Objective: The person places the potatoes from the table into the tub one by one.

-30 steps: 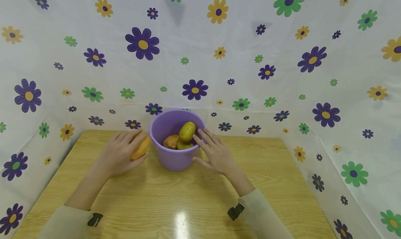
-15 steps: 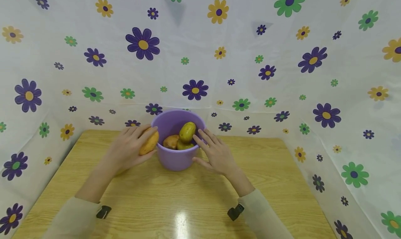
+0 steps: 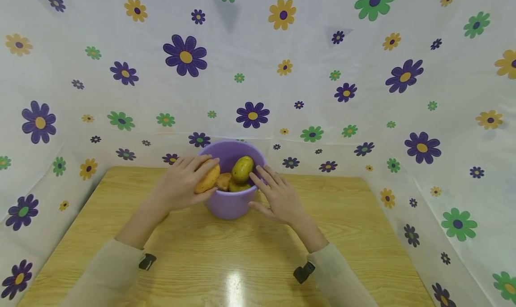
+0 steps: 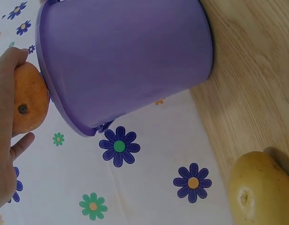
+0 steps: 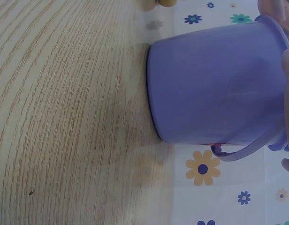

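An orange potato [image 3: 208, 178] is gripped by left hand [image 3: 183, 186] at purple bucket [image 3: 230, 206] rim, bucket steadied by flat-fingered right hand [image 3: 279, 198]; next likely: release inside w/ care.

Wooden table [image 3: 242, 253], light grain, glossy; bright glare spot near front edge; white flowered cloth [image 3: 322, 65] hung as backdrop behind and along both sides of table, printed with purple, green and yellow flowers; cloth's lower edge meets tabletop at back. Loose yellow potato [image 4: 262, 190] lying on table at back edge, against cloth, seen in left wrist view; same potato barely visible at top edge of right wrist view [image 5: 167, 2], partly cut off.
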Available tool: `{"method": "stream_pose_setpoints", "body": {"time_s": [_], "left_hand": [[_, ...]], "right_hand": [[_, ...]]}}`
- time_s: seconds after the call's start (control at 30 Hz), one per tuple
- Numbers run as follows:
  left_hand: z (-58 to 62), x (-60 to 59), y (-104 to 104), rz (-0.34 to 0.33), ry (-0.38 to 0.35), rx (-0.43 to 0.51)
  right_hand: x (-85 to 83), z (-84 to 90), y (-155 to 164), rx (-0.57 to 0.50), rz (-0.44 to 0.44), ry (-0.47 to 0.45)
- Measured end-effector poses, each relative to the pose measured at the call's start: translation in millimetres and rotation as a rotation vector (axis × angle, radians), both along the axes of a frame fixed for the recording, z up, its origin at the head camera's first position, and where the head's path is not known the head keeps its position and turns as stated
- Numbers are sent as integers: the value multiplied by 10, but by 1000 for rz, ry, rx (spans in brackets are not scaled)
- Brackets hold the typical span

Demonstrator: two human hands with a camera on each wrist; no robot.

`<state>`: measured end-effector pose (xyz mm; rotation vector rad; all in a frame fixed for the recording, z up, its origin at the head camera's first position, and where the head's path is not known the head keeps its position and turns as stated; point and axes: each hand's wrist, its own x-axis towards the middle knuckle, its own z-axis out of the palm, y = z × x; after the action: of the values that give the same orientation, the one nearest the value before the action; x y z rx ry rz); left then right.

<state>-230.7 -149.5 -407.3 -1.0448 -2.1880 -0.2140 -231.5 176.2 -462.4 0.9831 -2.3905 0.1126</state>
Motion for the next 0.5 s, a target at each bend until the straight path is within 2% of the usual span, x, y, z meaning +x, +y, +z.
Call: {"method": "stream_pose_setpoints", "body": {"time_s": [0.17,0.5], "left_hand": [[36,-48,72,-15,22,10],[80,-153,127,1,-20,-39]], "right_hand": [[1,4,-1,0,4,11],[-2,10,1,-1,5,4]]}}
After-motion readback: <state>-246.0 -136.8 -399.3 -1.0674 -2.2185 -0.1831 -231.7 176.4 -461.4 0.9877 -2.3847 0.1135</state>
